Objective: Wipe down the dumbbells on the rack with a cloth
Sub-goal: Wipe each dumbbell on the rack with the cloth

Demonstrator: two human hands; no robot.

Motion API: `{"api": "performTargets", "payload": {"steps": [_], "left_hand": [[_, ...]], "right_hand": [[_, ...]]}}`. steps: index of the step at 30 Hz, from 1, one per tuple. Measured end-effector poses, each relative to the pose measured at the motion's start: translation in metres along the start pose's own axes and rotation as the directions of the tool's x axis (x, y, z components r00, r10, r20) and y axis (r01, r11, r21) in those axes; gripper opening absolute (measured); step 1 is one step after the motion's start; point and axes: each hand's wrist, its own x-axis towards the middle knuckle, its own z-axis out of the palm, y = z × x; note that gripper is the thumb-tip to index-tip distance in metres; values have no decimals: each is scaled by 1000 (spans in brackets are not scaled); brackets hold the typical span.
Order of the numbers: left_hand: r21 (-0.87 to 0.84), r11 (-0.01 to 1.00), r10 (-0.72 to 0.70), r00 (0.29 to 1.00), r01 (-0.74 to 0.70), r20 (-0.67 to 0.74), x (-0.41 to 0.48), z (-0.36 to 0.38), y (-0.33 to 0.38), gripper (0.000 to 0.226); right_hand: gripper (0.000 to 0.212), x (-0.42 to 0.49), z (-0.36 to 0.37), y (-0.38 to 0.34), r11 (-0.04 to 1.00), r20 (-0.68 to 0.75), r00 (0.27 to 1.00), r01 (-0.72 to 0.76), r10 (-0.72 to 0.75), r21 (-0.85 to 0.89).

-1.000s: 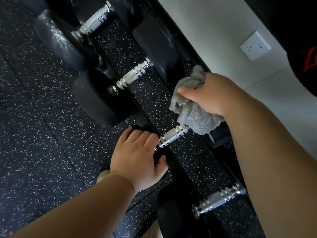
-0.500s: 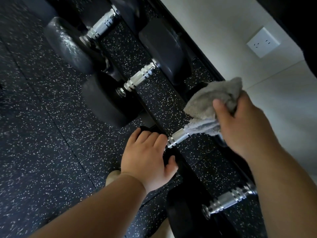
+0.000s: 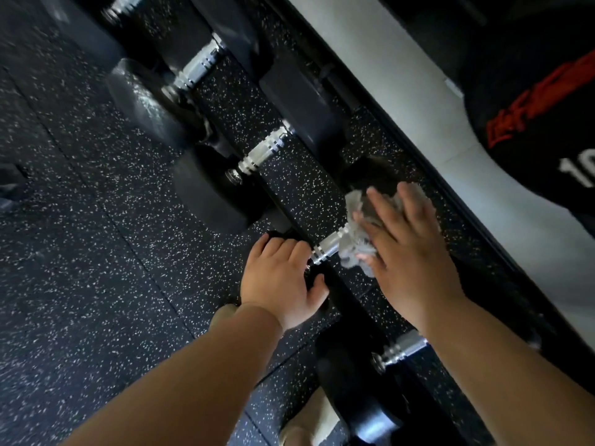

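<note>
Red lettering on the black object (image 3: 541,101) was too blurred to read. The right hand (image 3: 409,249), fingers spread flat, pressed the cloth (image 3: 352,249) onto the dumbbell (image 3: 325,247); the left hand (image 3: 280,278) curled around its end.

Gym, free-weights corner. Row of black-headed dumbbells (image 3: 264,152) with ringed chrome handles, parked side by side on a low rack (image 3: 489,252). Black rubber flooring (image 3: 80,268) flecked white, laid in tiles with visible seams, typical weight-room surface. Plain white wall (image 3: 402,101) right behind the rack. Far right: large rounded black piece of kit (image 3: 515,59) with red lettering and white numerals, partly out of frame, type unclear.
</note>
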Motion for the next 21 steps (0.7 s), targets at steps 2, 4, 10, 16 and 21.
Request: {"api": "performTargets", "payload": {"steps": [2, 4, 10, 16, 21], "left_hand": [[-10, 1000, -5, 1000, 5, 19, -1, -3, 2, 49], [-28, 1000, -7, 999, 8, 38, 0, -4, 2, 47], [-55, 998, 27, 997, -24, 69, 4, -5, -3, 47], [-70, 996, 63, 983, -52, 171, 8, -11, -6, 51], [-163, 973, 213, 906, -163, 366, 17, -37, -19, 40]], "right_hand": [[59, -8, -8, -1, 1000, 17, 1000, 7, -7, 28], [56, -13, -16, -9, 985, 25, 997, -71, 68, 156], [58, -34, -8, -66, 888, 47, 938, -340, 343, 311], [54, -17, -12, -88, 652, 162, 733, -667, 661, 360], [41, -20, -33, -84, 412, 429, 576, -809, 696, 419]]}}
